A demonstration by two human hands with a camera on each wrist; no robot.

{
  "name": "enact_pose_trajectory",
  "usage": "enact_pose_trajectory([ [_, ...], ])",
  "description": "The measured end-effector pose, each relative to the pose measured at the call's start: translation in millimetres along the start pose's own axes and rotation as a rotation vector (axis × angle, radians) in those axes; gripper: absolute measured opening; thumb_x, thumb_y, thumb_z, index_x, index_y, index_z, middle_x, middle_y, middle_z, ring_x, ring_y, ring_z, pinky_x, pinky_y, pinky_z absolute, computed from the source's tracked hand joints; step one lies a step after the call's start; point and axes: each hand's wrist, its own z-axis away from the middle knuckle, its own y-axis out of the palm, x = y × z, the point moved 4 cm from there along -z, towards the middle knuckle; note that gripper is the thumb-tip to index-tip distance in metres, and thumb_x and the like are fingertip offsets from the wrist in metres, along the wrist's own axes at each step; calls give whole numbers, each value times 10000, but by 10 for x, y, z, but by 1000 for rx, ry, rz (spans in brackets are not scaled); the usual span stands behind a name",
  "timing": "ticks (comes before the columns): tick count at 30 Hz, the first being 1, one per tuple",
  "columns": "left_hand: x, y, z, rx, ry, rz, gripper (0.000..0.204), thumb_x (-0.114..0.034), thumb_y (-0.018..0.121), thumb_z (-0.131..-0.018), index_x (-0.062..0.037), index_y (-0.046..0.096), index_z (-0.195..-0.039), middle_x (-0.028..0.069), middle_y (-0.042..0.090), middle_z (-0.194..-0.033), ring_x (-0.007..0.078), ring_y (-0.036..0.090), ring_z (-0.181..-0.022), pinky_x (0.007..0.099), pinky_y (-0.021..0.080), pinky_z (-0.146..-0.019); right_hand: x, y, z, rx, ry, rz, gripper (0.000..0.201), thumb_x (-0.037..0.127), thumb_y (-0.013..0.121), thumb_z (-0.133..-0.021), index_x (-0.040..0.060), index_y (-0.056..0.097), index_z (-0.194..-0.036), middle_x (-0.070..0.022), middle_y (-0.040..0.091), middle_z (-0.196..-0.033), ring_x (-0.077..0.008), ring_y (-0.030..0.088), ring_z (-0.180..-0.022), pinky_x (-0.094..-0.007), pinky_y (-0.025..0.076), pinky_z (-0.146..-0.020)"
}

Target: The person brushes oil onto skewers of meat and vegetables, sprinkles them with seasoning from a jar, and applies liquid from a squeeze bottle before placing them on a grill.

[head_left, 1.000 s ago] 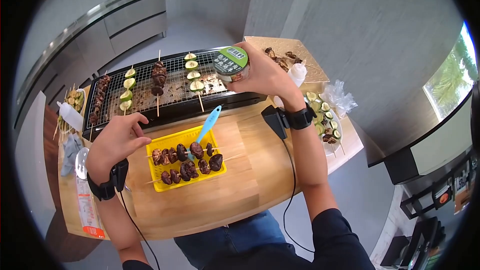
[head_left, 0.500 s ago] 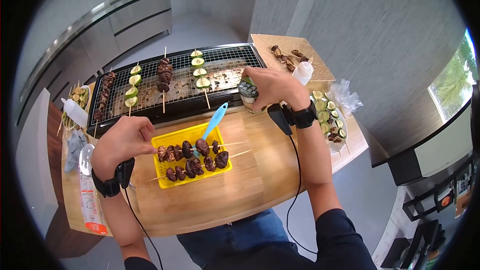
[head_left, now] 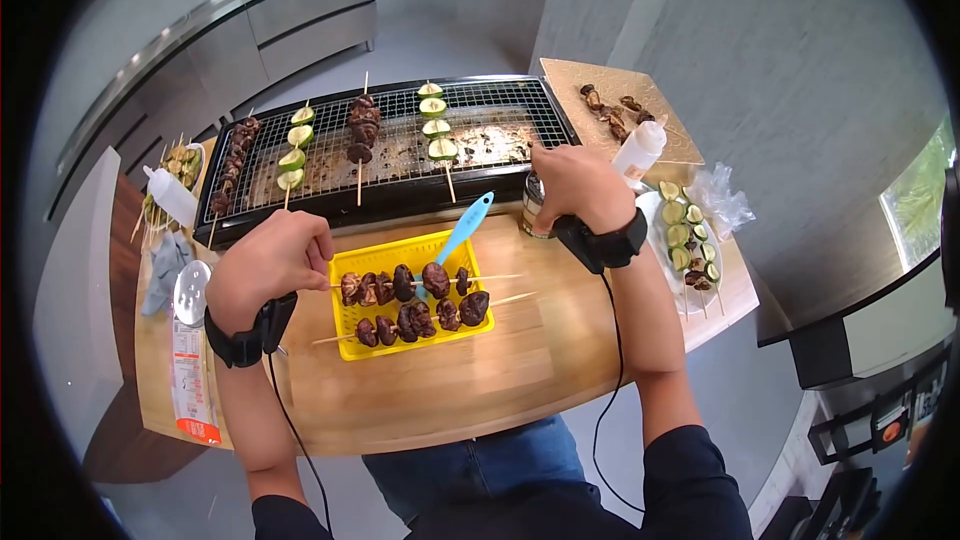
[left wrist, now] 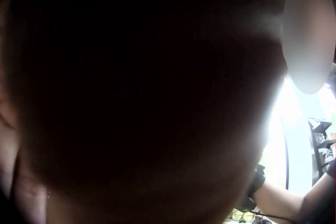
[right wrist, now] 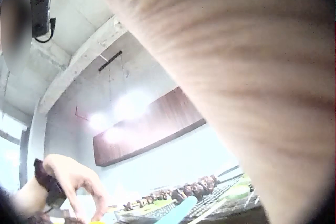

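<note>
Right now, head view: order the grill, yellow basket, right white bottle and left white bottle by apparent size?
1. Grill
2. Yellow basket
Unranked, smallest: right white bottle and left white bottle; they look too alike.

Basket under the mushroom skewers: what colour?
Yellow. The basket shows best in the head view.

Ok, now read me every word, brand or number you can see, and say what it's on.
None can be read.
Packet at left: printed lines, too small.
Jar under the right hand: label mostly hidden, the rest too small.
Item at the lower right edge: pale marks, too blurred.
</note>
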Motion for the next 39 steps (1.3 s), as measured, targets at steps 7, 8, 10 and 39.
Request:
enact_pose_trajectory([
  [7,10,14,-12,15,-19,-7,226,-10,763,-637,42,618,-802,130,657,-725,207,664,-683,301,513,-617,40,103,-16,47,74,78,462,323,835,-443,22,633,-730,-144,639,-760,-311,632,-805,-398,485,-701],
  [8,3,19,-10,16,-17,-5,226,-10,763,-637,42,618,-802,130,657,-725,207,664,-683,301,513,-617,37,122,-12,48,77,80,462,323,835,-443,22,633,-730,-144,639,-760,-311,632,-805,-398,485,-701],
  [10,-3,13,5,-16,-32,-22,221,-9,759,-640,40,614,-799,124,652,-719,213,657,-687,308,508,-625,37,136,-6,6,71,119,437,325,836,-446,26,655,-709,-143,645,-739,-309,637,-777,-393,492,-687],
  [39,97,45,-24,-64,53,-129,198,-44,759,-690,37,643,-828,126,669,-735,205,672,-697,298,528,-640,336,-258,-131,-262,-213,-508,264,298,671,-846,35,684,-818,-131,650,-705,-300,628,-673,-388,482,-627],
])
